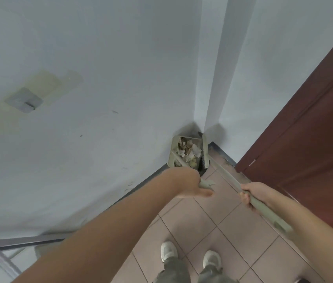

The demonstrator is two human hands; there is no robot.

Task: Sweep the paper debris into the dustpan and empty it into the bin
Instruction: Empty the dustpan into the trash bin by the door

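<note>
— How were the arms placed?
— Both reached toward frame centre; the left hand (194, 186) gripped, seemingly, a handle end, and the right hand (252, 193) was wrapped round a pole.

Matt plastic dustpan (174, 152), crumpled paper debris (189, 151), smooth tiled floor (212, 217).

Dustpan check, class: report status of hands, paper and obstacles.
Left hand on dustpan handle, right hand on broom. Paper scraps in dustpan. No bin visible.
</note>
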